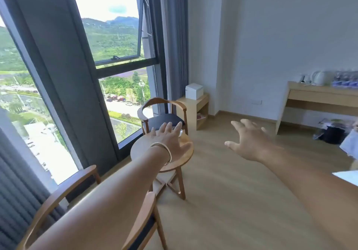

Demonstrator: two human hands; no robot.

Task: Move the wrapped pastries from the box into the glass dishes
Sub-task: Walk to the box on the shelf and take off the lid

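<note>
Both arms stretched out, nothing held: left hand (170, 141) spread wide over the round table (139, 145), right hand (249, 143) spread wide in the air over bare floor to the right. White box (194, 91) sits on the far cabinet (201, 104), well apart from both; something glassy (181, 132) peeks past the left fingertips, can't tell if it's a dish. No pastries visible, so likely still the approach step; next move calls for getting to the box.

A hotel-style room: beyond the right hand (249, 143) stands a pale wooden desk (317, 96) carrying a white electric kettle (319, 78); round wooden side table (143, 145) under the left hand (172, 141), tall dark-framed window (108, 56) beyond.
</note>
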